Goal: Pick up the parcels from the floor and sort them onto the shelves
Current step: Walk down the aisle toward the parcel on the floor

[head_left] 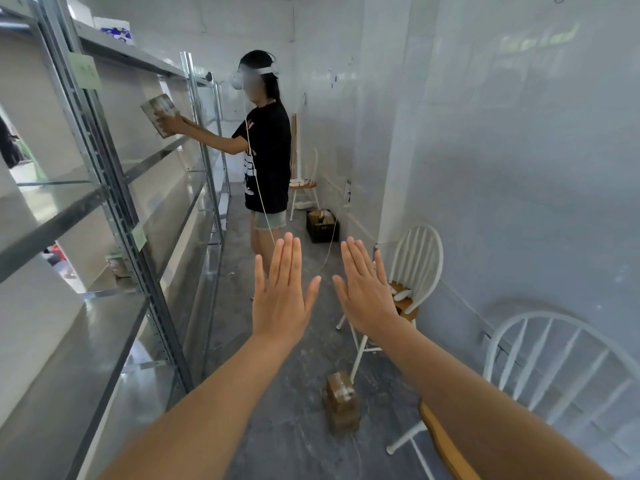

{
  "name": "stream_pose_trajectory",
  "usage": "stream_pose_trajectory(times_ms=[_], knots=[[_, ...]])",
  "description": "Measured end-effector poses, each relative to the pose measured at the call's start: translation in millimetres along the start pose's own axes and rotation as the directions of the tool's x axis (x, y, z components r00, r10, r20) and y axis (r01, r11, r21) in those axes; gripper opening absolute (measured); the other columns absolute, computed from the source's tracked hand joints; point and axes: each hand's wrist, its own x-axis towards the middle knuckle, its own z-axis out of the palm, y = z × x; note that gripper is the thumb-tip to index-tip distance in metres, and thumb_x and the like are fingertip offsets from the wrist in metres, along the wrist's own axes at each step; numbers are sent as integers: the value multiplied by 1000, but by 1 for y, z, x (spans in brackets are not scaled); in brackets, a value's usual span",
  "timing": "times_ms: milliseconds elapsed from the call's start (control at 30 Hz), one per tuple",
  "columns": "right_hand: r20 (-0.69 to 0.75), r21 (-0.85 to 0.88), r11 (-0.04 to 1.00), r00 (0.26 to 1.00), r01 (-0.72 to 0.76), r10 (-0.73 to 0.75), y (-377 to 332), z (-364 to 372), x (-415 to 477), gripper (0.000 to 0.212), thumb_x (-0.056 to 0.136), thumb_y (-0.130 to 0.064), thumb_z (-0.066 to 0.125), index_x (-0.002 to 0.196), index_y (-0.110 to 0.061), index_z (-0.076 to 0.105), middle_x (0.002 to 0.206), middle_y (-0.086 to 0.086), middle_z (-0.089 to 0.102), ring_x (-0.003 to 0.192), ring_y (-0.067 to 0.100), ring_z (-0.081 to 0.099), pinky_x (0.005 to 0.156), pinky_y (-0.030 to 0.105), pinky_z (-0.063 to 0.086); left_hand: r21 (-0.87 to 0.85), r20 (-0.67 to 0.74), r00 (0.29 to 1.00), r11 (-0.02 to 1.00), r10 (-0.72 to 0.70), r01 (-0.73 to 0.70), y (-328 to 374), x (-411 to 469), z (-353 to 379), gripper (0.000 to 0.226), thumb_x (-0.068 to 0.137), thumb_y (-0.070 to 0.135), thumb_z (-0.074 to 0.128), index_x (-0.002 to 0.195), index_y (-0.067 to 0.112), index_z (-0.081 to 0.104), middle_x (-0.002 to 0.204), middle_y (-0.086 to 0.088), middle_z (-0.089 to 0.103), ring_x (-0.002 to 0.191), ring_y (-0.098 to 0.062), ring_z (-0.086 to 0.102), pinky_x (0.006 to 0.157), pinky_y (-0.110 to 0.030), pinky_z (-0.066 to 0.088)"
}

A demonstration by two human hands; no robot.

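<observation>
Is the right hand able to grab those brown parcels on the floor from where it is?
Probably not yet. The right hand is empty and held out flat, well above the stacked parcels on the floor. Nothing blocks the way down; the white chair stands just beside them, so bending down should do it.

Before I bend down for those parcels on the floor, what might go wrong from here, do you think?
The stacked parcels sit close to a white chair's legs, so reaching down could knock it. Another person works further along the narrow aisle, and their cable hangs toward the floor, a possible snag. Both your left hand and right hand are empty.
</observation>
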Motion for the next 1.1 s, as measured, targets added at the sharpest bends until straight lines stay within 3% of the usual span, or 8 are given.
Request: stream_pose_trajectory(times_ms=[367, 567, 733, 1100], knots=[[-8, -4, 1000, 1000, 29, -29, 36, 40, 57, 63, 106, -39, 18, 158, -12, -5, 167, 3, -10, 151, 16, -17, 118, 36, -19, -27, 42, 999, 1000, -15, 16, 4, 39, 53, 72, 104, 54, 11, 160, 12, -5, 169, -4, -9, 156, -17, -8, 126, -49, 5], [-3, 34, 998, 999, 54, -53, 75, 54, 91, 64, 106, -40, 19, 158, -13, -6, 167, 3, -11, 151, 16, -17, 121, 38, -15, 1, 57, 998, 1000, -16, 16, 26, 74, 80, 74, 102, 57, -1, 160, 11, -7, 169, -5, -11, 156, -17, -9, 127, -49, 4], [-29, 65, 995, 997, 74, -72, 112, 62, 122, 64, 106, -39, 20, 158, -12, -4, 167, 4, -8, 152, 17, -15, 123, 40, -11, 54, 61, 998, 998, 14, -18, 51, 105, 107, 73, 104, 56, 7, 160, 11, -4, 169, -5, -8, 156, -17, -7, 127, -48, 4], [29, 75, 992, 994, 100, -103, 184, 92, 151, 63, 106, -41, 18, 158, -14, -5, 167, 3, -8, 152, 17, -16, 122, 41, -13, 66, 104, 992, 996, -67, 61, 97, 134, 160, 74, 102, 57, 0, 160, 12, -5, 169, -4, -8, 156, -17, -8, 126, -49, 5]])
